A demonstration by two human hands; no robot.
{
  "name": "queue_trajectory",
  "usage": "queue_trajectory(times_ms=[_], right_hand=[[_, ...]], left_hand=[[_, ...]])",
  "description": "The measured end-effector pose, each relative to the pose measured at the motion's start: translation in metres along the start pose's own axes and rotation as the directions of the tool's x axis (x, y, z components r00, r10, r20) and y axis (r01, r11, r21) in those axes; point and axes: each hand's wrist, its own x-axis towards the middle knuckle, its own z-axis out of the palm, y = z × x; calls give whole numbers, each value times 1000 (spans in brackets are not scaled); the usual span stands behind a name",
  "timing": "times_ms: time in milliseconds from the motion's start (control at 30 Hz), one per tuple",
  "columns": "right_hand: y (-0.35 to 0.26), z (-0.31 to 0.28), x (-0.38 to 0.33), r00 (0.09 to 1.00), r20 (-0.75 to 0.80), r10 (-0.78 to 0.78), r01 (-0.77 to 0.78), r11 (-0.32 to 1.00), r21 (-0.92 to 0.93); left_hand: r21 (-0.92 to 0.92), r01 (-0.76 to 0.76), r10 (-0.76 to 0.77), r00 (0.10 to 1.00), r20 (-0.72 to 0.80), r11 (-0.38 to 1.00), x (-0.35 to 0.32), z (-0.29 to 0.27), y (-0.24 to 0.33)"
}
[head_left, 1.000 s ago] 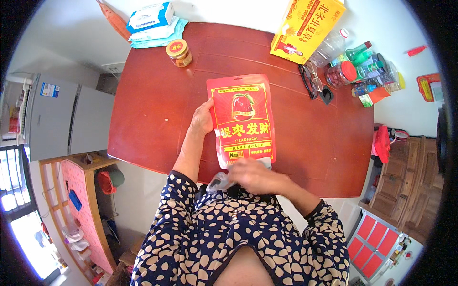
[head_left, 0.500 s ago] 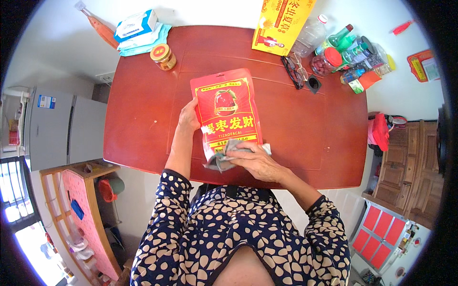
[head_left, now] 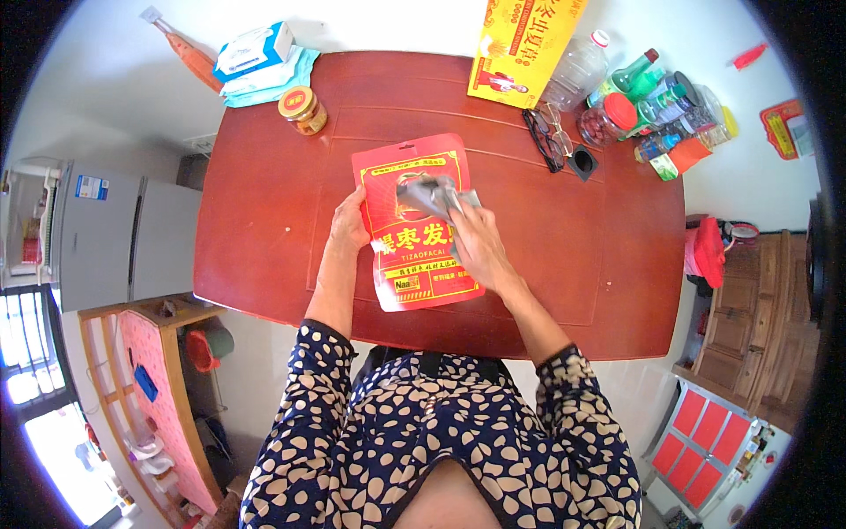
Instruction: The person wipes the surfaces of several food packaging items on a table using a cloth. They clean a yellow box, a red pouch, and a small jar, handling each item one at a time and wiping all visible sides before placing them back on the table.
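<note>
A flat red packaging bag [head_left: 423, 286] with yellow print and a hang hole stands tilted over the near middle of the red-brown table [head_left: 264, 229]. My left hand [head_left: 350, 220] grips the bag by its left edge, the thumb on the front. In my right hand [head_left: 478, 242] is a crumpled grey cloth [head_left: 432, 196], pressed over the fruit picture on the bag's upper front. The cloth is somewhat blurred and hides part of the print. My left fingertips are out of sight behind the bag.
Back left on the table are wipes packs [head_left: 256, 51] and a gold-lidded jar [head_left: 302, 110]. Back right stand a yellow box [head_left: 520, 53], two pairs of glasses [head_left: 548, 139], a red-lidded jar [head_left: 608, 121] and several bottles [head_left: 577, 70]. A grey fridge [head_left: 97, 229] is at the left.
My right hand has moved the cloth up the bag, from its lower edge to the fruit picture. The bag's lower print is now uncovered. My left hand keeps its hold.
</note>
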Motion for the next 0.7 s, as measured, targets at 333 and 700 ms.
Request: queue_trajectory(times_ms=[333,700], right_hand=[[-56,-44,-76,896,301,-327,292,944,154],[-65,29,41,821,298,-486,536,837,-109]], left_hand=[[64,-24,27,999,-39,998,-2,0,-3],[42,80,-84,991,105,996,-3,-10,6]])
